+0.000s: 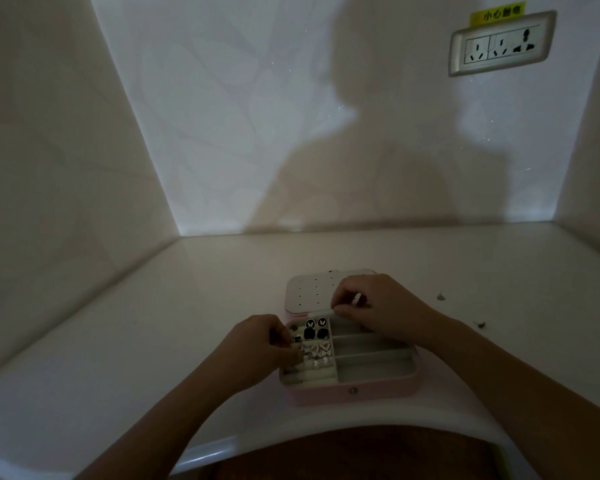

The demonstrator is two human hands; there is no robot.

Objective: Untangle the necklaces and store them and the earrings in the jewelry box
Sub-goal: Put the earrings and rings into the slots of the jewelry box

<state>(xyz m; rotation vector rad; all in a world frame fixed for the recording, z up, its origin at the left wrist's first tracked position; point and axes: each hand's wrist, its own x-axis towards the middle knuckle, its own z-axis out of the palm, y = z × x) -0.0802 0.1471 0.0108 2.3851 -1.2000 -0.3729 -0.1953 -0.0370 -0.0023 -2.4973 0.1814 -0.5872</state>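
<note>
White and black earrings (317,341), one pinched in the left hand's (260,344) curled fingertips, fill the left slots of the pink jewelry box (352,393) at the near table (153,323) edge, the right hand (374,308) pinching a small white piece (358,299) by the far lid (309,291); judged light, stiff, easily dropped, so grip by the faces; necklaces not discernible.

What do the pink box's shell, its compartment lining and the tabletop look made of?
Pink rectangular jewelry box shell: probably faux leather, smooth with a snap stud in front. Pale compartment lining: likely velvety fabric, matte, no glare. White tabletop: hard, glossy, stone or laminate; it mirrors light.
</note>
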